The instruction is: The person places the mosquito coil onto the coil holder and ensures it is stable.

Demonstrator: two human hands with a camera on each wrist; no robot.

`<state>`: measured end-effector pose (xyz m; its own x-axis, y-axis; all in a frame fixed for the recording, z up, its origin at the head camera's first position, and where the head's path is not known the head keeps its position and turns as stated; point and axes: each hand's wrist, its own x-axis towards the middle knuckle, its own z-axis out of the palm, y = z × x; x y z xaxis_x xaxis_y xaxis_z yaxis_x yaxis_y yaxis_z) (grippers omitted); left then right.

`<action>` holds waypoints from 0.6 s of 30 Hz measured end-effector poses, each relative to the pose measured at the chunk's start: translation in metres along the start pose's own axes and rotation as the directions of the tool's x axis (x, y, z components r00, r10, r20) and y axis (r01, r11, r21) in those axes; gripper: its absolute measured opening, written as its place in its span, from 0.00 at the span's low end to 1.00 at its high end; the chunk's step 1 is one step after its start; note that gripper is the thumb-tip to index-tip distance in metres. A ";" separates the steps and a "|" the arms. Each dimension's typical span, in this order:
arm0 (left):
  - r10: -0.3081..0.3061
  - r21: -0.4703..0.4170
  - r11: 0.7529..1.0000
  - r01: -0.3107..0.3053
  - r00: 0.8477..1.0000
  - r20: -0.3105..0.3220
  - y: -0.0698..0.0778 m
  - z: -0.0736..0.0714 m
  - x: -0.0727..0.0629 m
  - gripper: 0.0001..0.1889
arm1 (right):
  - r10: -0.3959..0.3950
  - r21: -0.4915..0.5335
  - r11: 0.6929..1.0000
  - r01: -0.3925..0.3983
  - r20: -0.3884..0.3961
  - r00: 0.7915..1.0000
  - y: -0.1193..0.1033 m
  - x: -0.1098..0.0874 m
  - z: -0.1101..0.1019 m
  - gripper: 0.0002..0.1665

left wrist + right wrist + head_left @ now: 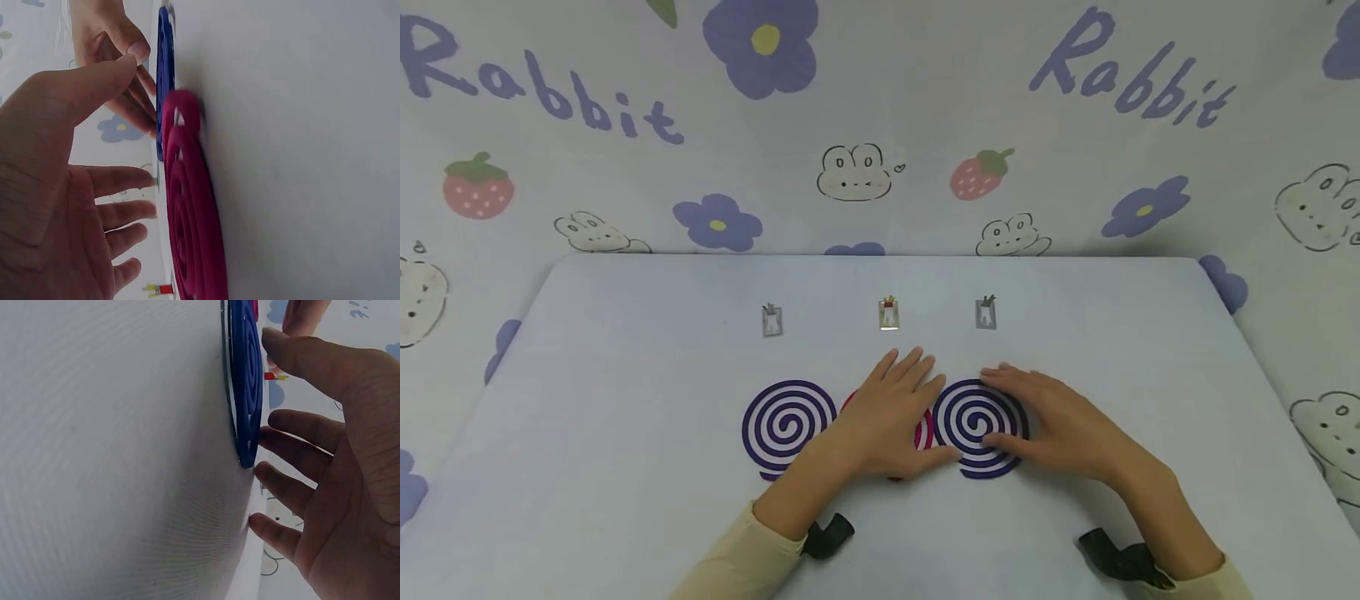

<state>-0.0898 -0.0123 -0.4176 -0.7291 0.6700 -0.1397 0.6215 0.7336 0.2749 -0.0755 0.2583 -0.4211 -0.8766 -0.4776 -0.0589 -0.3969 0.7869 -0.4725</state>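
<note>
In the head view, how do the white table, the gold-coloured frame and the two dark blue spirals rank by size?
1. White table
2. Left dark blue spiral and right dark blue spiral: they look alike, so unranked between themselves
3. Gold-coloured frame

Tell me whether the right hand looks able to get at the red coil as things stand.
Probably not easily: in the head view, the left hand covers most of the red coil, though an edge towards the right hand shows.
</note>
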 end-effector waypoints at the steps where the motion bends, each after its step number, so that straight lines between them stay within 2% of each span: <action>1: 0.000 0.002 1.000 0.000 1.000 0.004 0.003 0.001 0.002 0.47 | 0.000 0.002 1.000 0.000 0.007 1.000 0.000 -0.001 0.000 0.44; 6: -0.004 0.014 1.000 0.004 1.000 -0.002 0.013 -0.001 0.007 0.47 | -0.014 0.003 1.000 0.013 0.025 1.000 -0.001 -0.001 -0.002 0.48; 9: 0.000 0.028 1.000 0.000 1.000 0.000 0.018 0.000 0.006 0.50 | -0.025 0.001 1.000 0.025 0.030 0.999 -0.002 -0.002 -0.003 0.53; 13: -0.001 0.057 0.998 0.000 1.000 0.021 0.023 0.008 0.003 0.55 | -0.038 0.003 0.999 0.038 0.047 0.998 -0.001 -0.007 -0.002 0.64; 18: -0.010 0.108 0.994 0.008 1.000 0.015 0.026 0.014 0.006 0.59 | -0.043 -0.005 0.999 0.043 0.053 0.998 0.003 -0.008 -0.003 0.70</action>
<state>-0.0743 0.0121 -0.4249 -0.7306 0.6646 -0.1565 0.6430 0.7469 0.1697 -0.0702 0.2661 -0.4193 -0.8430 -0.5311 -0.0856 -0.4358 0.7675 -0.4702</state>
